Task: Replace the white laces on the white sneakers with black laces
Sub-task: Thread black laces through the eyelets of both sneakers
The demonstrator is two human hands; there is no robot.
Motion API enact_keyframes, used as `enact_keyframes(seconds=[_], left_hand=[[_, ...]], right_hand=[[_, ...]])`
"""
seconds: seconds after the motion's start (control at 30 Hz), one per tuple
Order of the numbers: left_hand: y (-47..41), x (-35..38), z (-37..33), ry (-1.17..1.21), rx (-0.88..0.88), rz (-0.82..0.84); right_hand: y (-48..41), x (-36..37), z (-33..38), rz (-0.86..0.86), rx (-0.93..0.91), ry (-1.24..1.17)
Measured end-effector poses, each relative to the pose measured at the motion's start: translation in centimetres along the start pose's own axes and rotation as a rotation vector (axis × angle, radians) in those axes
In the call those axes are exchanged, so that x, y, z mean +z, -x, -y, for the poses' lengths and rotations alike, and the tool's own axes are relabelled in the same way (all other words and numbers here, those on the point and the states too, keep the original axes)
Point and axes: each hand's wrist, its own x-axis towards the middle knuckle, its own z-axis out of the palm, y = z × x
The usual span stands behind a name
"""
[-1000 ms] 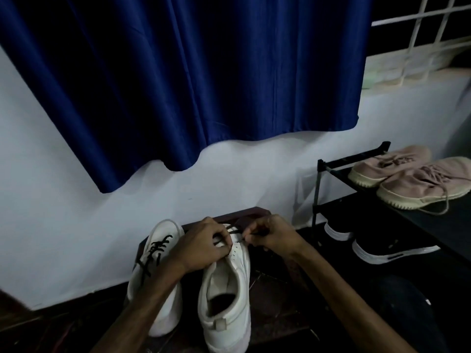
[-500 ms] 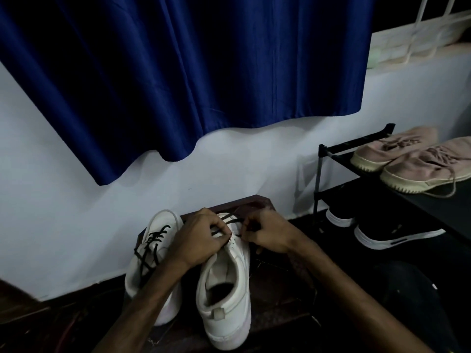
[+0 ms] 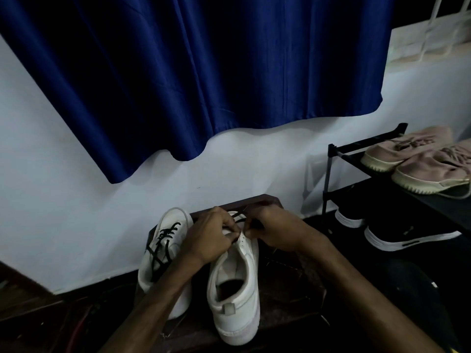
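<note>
Head view, edges: we see the right sneaker (image 3: 235, 284) standing heel toward us on a dark wooden stool (image 3: 277, 286), its heel near the stool's near edge and its toe toward the wall (image 3: 76, 200).
Head view, left sneaker: the left sneaker (image 3: 163, 250) stands just beside the right one, touching or nearly so; it is already threaded with a black lace (image 3: 163, 240).
Head view, open room: bare stool top lies to the right of the right sneaker, between it and the shoe rack (image 3: 331, 174); to the left, the left sneaker sits at the stool's left edge.
Left hand: our left hand (image 3: 209, 238) rests over the tongue area of the right sneaker, fingers curled closed and pinching near the top eyelets; we cannot tell exactly what the fingertips grip.
Right hand: our right hand (image 3: 272, 230) is curled closed just across from the left, fingertips nearly meeting it; it appears to pinch the second black lace (image 3: 238, 216), which crosses the shoe's front.
Surface: the stool top is dark reddish-brown and dimly lit; a few thin strands lie on it, too faint to identify.
Room: a blue curtain (image 3: 204, 72) hangs above the pale wall; the black rack on the right holds pink sneakers (image 3: 407, 161) on top and black shoes (image 3: 407, 238) below; a white window grille (image 3: 446, 26) shows at upper right.
</note>
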Motion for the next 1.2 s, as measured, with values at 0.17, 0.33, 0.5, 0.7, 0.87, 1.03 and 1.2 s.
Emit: enact_keyframes(seconds=[0.17, 0.33, 0.5, 0.7, 0.87, 1.03, 1.2], left_hand=[[-0.3, 0.1, -0.2, -0.138, -0.04, 0.083], [-0.2, -0.6, -0.9, -0.1, -0.121, 0.108], [0.3, -0.6, -0.9, -0.059, -0.243, 0.049], [1.4, 0.3, -1.1, 0.033, -0.33, -0.087], [3.0, -1.2, -0.6, 0.027, -0.339, -0.211], [2.9, -1.9, -0.3, 0.221, -0.433, 0.092], [2.8, -2.0, 0.7, 0.427, -0.485, 0.192]], right_hand=[[0.4, 0.2, -1.0, -0.008, 0.058, -0.267], [-0.2, 0.2, -0.6, -0.157, 0.088, -0.426], [-0.9, 1.0, 1.0, -0.106, 0.05, -0.495], [-0.7, 1.5, 0.7, -0.1, 0.098, -0.465], [-0.8, 2.0, 0.8, -0.118, 0.141, -0.512], [-1.4, 2.9, 2.2, -0.228, 0.151, -0.643], [-1.3, 2.8, 3.0, -0.186, 0.183, -1.044]])
